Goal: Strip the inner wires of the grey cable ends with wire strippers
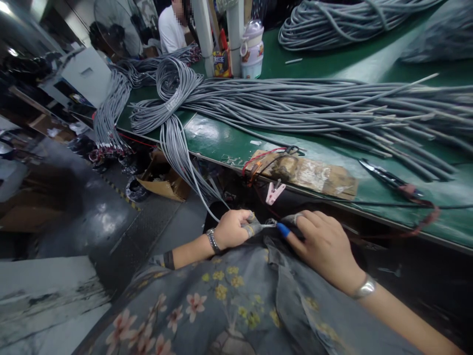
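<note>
My left hand [232, 228] is closed in a fist around a grey cable [199, 190] that hangs down from the bench edge; its fingertips are wrapped in grey tape. My right hand [320, 244] pinches the cable's end near a small blue cap [283, 230], with taped fingertips too. Both hands meet just above my lap, over flowered grey cloth [236, 301], below the green bench [221, 140]. A long bundle of grey cables [314, 106] lies across the bench.
A taped cardboard pad [314, 173] with red wire sits at the bench edge, with a pink clip [275, 191] below it. Black-handled cutters [388, 178] lie at the right. A lidded cup [252, 49] stands behind. A person in a white shirt [170, 30] sits far back. Cardboard box [162, 180] on floor.
</note>
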Motion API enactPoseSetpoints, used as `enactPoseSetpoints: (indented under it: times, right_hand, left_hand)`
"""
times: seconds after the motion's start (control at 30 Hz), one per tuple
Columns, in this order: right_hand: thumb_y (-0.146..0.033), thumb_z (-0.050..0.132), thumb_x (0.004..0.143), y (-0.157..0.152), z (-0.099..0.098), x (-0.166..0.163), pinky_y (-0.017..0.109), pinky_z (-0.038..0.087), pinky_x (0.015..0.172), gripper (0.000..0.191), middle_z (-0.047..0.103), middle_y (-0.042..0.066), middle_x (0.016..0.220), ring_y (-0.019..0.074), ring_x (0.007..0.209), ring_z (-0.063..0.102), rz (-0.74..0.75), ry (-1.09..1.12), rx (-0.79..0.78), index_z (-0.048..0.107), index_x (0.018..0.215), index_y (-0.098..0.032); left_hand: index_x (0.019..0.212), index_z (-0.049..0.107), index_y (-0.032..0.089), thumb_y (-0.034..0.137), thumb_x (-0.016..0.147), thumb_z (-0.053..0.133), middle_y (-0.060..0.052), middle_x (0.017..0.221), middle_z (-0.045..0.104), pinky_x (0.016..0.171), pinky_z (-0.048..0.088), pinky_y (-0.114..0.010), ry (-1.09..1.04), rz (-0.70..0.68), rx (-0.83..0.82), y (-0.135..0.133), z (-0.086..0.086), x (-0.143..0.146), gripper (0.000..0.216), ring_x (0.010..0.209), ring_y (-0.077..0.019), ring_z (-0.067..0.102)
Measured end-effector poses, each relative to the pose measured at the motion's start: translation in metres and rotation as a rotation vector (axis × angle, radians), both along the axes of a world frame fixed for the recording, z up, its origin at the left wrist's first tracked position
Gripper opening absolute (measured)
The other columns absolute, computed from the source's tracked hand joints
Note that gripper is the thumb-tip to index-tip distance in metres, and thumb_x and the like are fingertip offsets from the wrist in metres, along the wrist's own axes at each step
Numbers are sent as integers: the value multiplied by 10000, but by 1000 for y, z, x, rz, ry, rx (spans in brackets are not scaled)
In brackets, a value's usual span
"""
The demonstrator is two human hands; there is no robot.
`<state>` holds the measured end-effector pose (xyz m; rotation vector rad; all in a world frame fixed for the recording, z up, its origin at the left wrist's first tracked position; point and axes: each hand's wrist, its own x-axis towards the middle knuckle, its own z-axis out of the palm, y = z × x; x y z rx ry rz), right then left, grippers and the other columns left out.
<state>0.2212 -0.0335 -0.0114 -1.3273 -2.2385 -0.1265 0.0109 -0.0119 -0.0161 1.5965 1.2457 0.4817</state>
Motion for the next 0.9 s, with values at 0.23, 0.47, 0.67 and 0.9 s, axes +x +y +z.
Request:
enactPoseSetpoints:
  times: [0.23,0.47,0.67,0.9]
  right_hand:
    - [-508,444,865,1,-13,-4,300,417,559,373,583,38,623,182,579,522,-4,523,-539,543,652,-218]
    - [-674,525,752,-4,-19,-13,277,397,492,489,508,-9,524,145,498,447,-55,941,-850,528,585,-215]
    - [-613,587,748,-1,-9,-8,279,329,437,466,410,-16,463,130,443,362,-83,1291,-843,461,510,-232]
    - [-689,403,827,-2,-8,6,281,239,382,552,268,-33,432,114,387,243,-77,1395,-817,403,501,-243]
  left_hand:
    - [680,569,130,323,732,654,26,572,540,520,368,-184,-92,-4,-48,0,-3,-2,217,501,-65,430]
    - [705,633,138,308,744,626,15,617,613,557,384,-189,64,-72,17,2,9,9,175,565,-90,510]
    - [687,638,165,246,725,603,24,589,598,558,359,-209,264,-72,105,6,9,9,96,573,-105,513]
    - [683,536,159,313,737,588,68,495,455,461,284,-194,43,92,-149,-3,-9,-11,171,438,-60,372]
